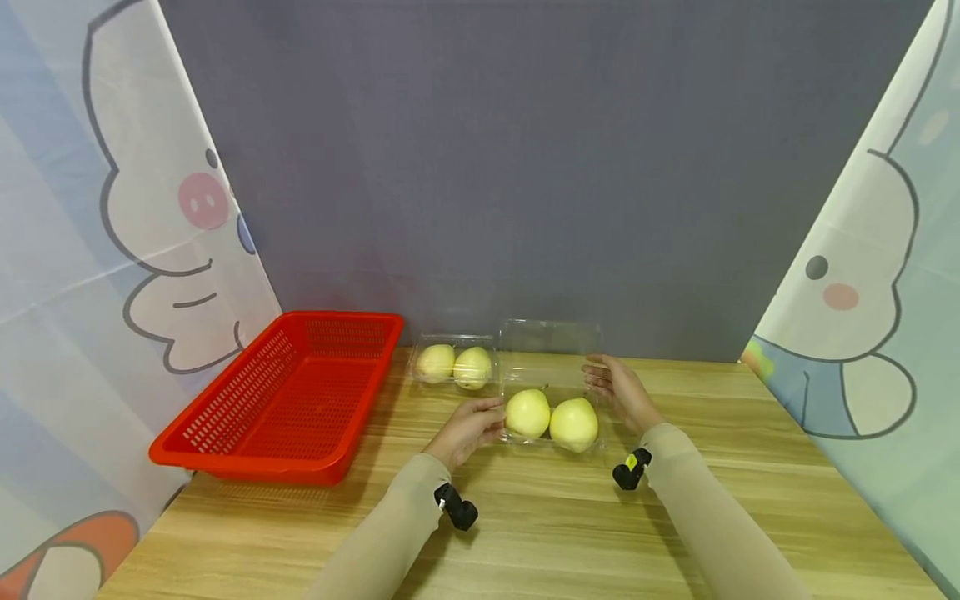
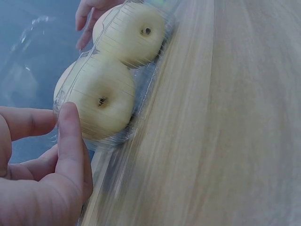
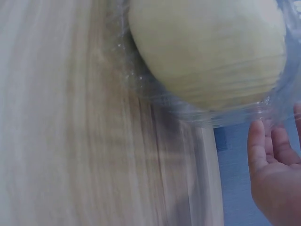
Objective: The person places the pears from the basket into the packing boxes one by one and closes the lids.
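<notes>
Hands (image 1: 551,404) flank clear pear box (image 1: 553,392), fingers straight.

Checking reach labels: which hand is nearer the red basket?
Left. The left hand is at the near clamshell's left end, on the side toward the red basket. The right hand is at its far right end, farther away.

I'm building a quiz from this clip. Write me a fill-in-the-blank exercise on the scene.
1. The near clear clamshell box between the hands holds ____ pears.
2. The basket on the table's left side is ____ in colour.
3. The lid of the near box stands ____.
4. The left hand touches the near box on the side toward the ____.

Missing words: two; red; open; basket
</notes>
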`<state>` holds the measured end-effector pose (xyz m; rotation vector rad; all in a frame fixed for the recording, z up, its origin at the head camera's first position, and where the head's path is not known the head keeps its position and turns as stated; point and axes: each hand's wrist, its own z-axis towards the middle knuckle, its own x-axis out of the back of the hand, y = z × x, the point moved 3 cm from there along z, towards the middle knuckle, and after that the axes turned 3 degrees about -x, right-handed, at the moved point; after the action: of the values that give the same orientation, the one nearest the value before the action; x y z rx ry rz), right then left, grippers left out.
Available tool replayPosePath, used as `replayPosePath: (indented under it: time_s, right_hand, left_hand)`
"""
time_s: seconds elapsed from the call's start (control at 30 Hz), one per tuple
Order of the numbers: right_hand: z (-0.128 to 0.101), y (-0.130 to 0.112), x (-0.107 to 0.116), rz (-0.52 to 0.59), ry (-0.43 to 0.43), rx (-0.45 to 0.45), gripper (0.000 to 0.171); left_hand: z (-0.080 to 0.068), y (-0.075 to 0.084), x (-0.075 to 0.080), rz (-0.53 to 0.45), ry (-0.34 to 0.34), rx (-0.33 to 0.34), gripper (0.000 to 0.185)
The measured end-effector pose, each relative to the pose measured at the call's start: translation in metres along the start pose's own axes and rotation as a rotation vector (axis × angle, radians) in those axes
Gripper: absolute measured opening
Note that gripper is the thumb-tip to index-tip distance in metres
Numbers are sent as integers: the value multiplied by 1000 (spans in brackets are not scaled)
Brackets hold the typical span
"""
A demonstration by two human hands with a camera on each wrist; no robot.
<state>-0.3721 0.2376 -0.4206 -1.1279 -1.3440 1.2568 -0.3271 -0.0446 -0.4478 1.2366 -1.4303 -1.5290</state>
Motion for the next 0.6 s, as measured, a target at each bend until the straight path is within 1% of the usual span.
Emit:
replayPosePath:
  time_s: [0.17, 0.27, 0.4, 0.6]
  right_hand:
    - [-3, -2, -2, -51, -18, 34, 65]
    - [-3, -2, -2, -64, -16, 40, 66]
    - [-2, 0, 0, -65, -20, 35, 68]
    - [-3, -1, 2, -71, -44, 9, 79]
  left_hand:
    - [-1, 0, 0, -4, 2, 5, 48]
    - [0, 0, 0, -5, 0, -1, 48]
    - [1, -1, 0, -6, 6, 2, 47]
    - [3, -2, 0, 2, 6, -2, 47]
